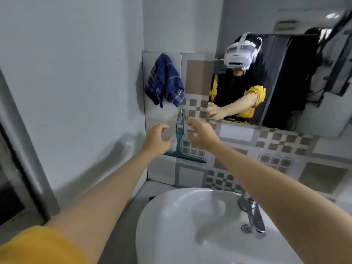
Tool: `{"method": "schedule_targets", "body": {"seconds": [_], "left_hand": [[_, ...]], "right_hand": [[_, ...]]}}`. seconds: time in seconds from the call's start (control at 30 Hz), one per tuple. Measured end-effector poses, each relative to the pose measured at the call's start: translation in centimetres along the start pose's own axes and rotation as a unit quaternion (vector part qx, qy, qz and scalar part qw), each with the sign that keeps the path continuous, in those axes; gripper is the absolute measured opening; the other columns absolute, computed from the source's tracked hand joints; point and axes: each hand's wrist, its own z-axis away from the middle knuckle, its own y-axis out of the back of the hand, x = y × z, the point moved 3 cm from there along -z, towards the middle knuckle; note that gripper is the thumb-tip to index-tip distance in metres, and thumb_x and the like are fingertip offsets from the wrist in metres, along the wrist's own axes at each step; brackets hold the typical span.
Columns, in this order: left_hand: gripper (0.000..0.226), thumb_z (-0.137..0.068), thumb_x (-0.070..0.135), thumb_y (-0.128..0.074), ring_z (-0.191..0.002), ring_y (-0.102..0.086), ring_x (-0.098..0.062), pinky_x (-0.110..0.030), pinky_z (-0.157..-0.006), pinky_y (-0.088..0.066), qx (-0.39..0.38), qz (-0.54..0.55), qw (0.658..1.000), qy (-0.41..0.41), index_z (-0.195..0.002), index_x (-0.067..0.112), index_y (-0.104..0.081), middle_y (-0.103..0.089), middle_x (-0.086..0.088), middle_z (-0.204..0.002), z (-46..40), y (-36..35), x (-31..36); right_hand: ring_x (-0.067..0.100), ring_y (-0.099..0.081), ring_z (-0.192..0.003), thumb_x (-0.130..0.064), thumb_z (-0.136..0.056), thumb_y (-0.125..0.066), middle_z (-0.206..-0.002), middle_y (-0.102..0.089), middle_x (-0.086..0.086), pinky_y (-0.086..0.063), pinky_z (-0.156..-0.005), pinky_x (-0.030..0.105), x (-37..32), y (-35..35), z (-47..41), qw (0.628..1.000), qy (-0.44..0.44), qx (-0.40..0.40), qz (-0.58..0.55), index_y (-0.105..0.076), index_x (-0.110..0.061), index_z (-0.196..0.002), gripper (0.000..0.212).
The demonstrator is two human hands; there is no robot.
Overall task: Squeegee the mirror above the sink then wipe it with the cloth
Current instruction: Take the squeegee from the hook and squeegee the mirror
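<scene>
Squeegee, teal, hanging blade-down on tiled wall, between two empty hands, fingers spread apart.

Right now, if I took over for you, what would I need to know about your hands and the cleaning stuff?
Left hand: open, empty, just left of the squeegee handle.
Right hand: open, empty, fingers curled close to the handle's top; I can't tell if they touch it.
Squeegee: teal, hanging on the tiled wall, blade at the bottom, left of the mirror.
Cloth: blue checked, hanging above the squeegee, untouched.
Sink: below, with the tap at its right.
Done: nothing yet.
Left: take the squeegee down, pull it across the mirror, then wipe with the cloth.
</scene>
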Motion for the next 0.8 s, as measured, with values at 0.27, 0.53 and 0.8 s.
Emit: {"method": "schedule_targets", "body": {"seconds": [0.27,0.53,0.8], "left_hand": [[0.033,-0.084,0.015,-0.065,-0.107,-0.054,-0.019,-0.023,-0.086,-0.040,-0.061,0.065,0.996,0.014,-0.115,0.008,-0.057,-0.060,-0.007,-0.118,-3.6,-3.9,-5.4],[0.031,-0.085,0.014,-0.064,-0.113,-0.056,-0.021,-0.028,-0.094,-0.044,-0.129,0.139,0.980,0.060,-0.116,0.011,-0.060,-0.062,-0.004,-0.120,-5.2,-7.5,-9.3],[0.022,-0.083,0.009,-0.065,-0.108,-0.057,-0.013,-0.028,-0.097,-0.044,-0.121,0.215,0.967,0.068,-0.104,0.017,-0.064,-0.064,0.004,-0.108,-5.2,-8.3,-9.4]], "right_hand": [[0.020,-0.057,-0.102,-0.010,-0.091,-0.060,-0.115,-0.059,0.008,-0.048,-0.085,0.026,2.4,-5.4,-2.6,0.997,-0.078,-0.002,-0.009,-0.053,-0.020,-0.129,0.039],[0.017,-0.063,-0.086,0.000,-0.085,-0.065,-0.103,-0.068,0.006,-0.054,-0.082,0.026,4.2,-7.5,-4.6,0.991,-0.115,0.046,-0.045,-0.066,-0.015,-0.114,0.032],[0.016,-0.066,-0.079,-0.002,-0.079,-0.074,-0.088,-0.068,-0.001,-0.058,-0.076,0.025,4.0,-6.8,-5.0,0.983,-0.118,0.115,-0.083,-0.071,-0.018,-0.100,0.027]]}}
